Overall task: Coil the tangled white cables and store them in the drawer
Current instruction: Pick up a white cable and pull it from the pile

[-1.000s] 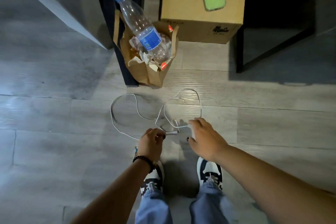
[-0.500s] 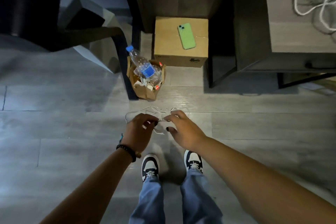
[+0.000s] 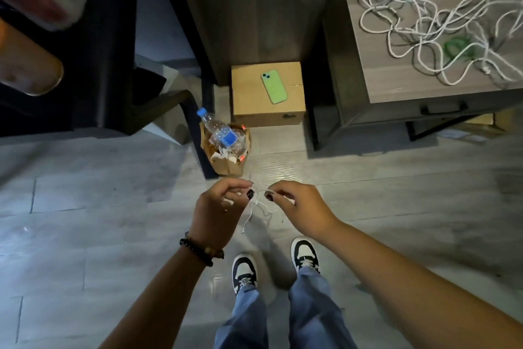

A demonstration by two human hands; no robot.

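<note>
A thin white cable [image 3: 256, 211] hangs in loops between my two hands above the grey floor. My left hand [image 3: 222, 212] pinches one part of it and my right hand [image 3: 298, 207] pinches another part, a short stretch taut between the fingertips. At the upper right a tangle of several white cables [image 3: 430, 17] lies on top of a grey nightstand [image 3: 402, 91]. A green cable [image 3: 457, 48] sits in that tangle. The nightstand's drawer [image 3: 444, 108], with a dark handle, is closed.
A brown paper bag [image 3: 226, 164] holding a plastic bottle [image 3: 223, 132] and trash stands on the floor ahead. Behind it is a cardboard box [image 3: 268, 119] with a green phone [image 3: 274, 86] on top. Dark furniture fills the upper left. My shoes stand below my hands.
The cable lay spread on the floor a second ago; both hands gathered it and lifted it off the floor. The view rose, bringing the nightstand and its cable tangle into sight.
</note>
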